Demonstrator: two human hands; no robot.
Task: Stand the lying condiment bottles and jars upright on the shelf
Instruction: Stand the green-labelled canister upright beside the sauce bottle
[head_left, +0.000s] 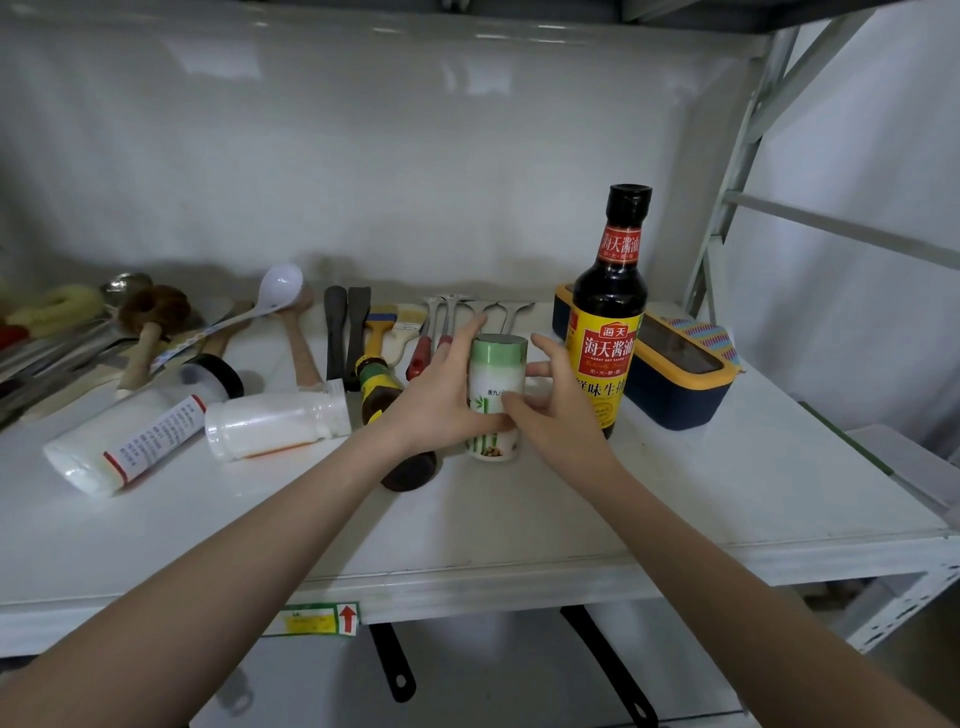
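Observation:
A white jar with a green lid (497, 364) stands upright on the white shelf (675, 499). My left hand (441, 400) wraps its left side and my right hand (556, 410) touches its right side with fingers spread. A tall dark soy sauce bottle (610, 322) stands upright just right of it. A small dark bottle with a yellow-green label (384, 395) lies on its side under my left wrist. Left of that lie a clear jar of white powder (275, 423) and a white bottle with a black cap (140, 431).
Spoons, spatulas, brushes and forks (343, 332) lie along the back of the shelf. A navy and yellow box (675, 379) sits at the back right. The shelf's metal upright (727, 208) rises on the right. Pan handles (392, 660) hang below the front edge.

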